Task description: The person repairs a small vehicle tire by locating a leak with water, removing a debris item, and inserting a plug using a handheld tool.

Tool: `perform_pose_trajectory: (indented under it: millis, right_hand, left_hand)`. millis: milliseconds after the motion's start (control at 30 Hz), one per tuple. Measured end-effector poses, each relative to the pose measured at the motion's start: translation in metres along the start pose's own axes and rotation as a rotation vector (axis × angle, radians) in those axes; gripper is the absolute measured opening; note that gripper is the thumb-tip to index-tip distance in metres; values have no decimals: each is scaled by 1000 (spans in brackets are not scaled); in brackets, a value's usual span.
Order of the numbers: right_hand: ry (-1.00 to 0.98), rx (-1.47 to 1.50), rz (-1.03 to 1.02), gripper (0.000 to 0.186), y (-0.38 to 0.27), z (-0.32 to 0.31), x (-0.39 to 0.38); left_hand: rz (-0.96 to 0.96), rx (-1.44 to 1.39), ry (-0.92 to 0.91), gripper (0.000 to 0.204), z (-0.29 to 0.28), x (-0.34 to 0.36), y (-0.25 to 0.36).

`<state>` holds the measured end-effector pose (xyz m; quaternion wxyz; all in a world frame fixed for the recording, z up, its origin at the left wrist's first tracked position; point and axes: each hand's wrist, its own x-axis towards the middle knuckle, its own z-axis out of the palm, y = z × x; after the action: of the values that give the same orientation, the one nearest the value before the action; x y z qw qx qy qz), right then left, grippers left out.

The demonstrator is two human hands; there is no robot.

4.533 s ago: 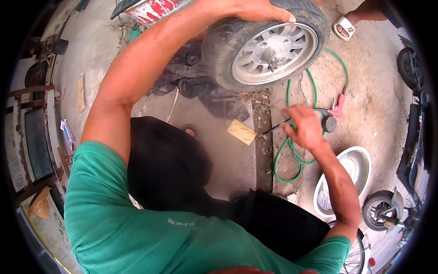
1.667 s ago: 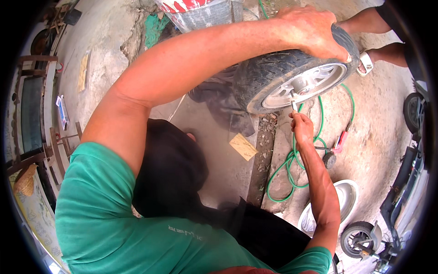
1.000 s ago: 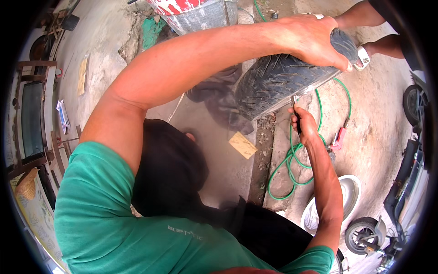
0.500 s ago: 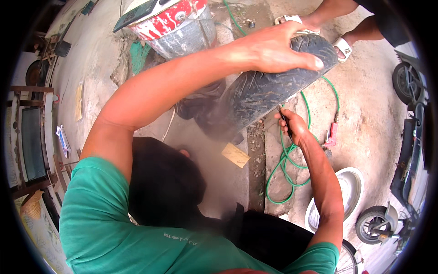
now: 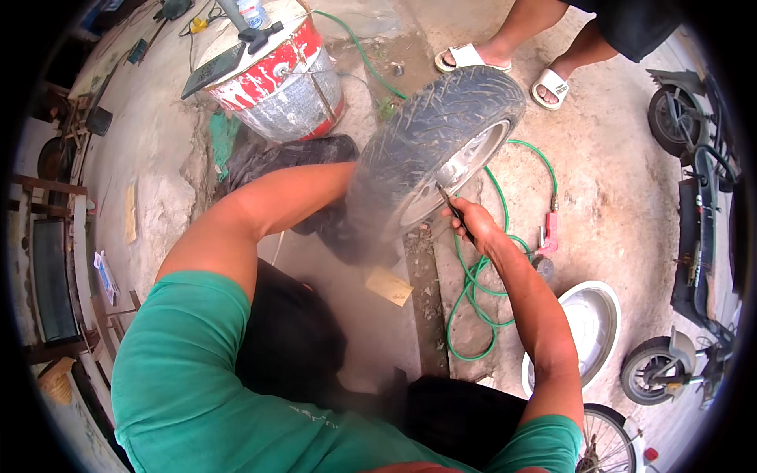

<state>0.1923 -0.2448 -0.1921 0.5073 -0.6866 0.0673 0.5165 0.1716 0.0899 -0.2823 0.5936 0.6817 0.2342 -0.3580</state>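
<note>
A scooter-type wheel stands tilted in front of me, its worn black tyre (image 5: 430, 114) facing up and its silver rim (image 5: 475, 151) turned to the right. My left forearm reaches to the tyre's left side, and the hand is hidden behind it. Closed around a slim black-handled tool (image 5: 460, 219), my right hand (image 5: 478, 226) is at the rim's right side. The tool's thin tip points at the middle of the wheel; whether it touches cannot be made out. Dark crumpled cloth (image 5: 300, 154) lies left of the tyre.
A red and grey paint bucket (image 5: 292, 91) with things on its lid stands far left. Right of the wheel lie a coiled green hose (image 5: 471, 296), a red air gun (image 5: 550, 234) and a white basin (image 5: 611, 315). Someone's sandalled feet (image 5: 550, 87) are beyond; a scooter (image 5: 694, 229) is far right.
My left hand has left the tyre's top and gone behind its left side. The wheel has turned, so more of its rim shows. My right hand keeps its hold on the tool.
</note>
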Motion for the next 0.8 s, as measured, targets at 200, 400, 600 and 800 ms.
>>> perform_pose_trajectory:
  millis: [200, 400, 600, 800]
  right_hand:
    - [-42, 81, 32, 43, -14, 6, 2]
    - [-104, 133, 70, 40, -24, 7, -1]
    - [-92, 187, 82, 35, -17, 14, 1]
    - [-73, 243, 70, 32, -12, 17, 2]
  left_hand:
    - [-16, 3, 25, 46, -5, -4, -6]
    - [-10, -7, 21, 45, -4, -2, -5]
    - [-2, -7, 17, 44, 3, -1, -3]
    - [18, 3, 18, 43, 9, -4, 0]
